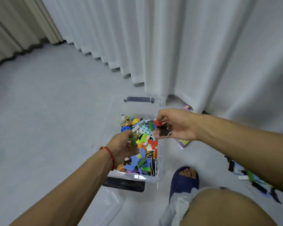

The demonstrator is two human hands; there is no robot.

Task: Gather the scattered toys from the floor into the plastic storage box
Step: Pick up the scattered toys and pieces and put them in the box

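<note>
No text, label, brand or number can be read. The purple box (183, 141) on the floor beside the plastic storage box (160, 175) carries print, but it is blurred and partly hidden behind the right hand (175, 124). The printed pieces inside the storage box show only colours and a cartoon face.

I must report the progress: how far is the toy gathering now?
Done: the plastic storage box is already nearly full of toys. In hand: left hand holds a green block, right hand a red piece, both above it. Left: scattered pieces on the floor at right.
</note>
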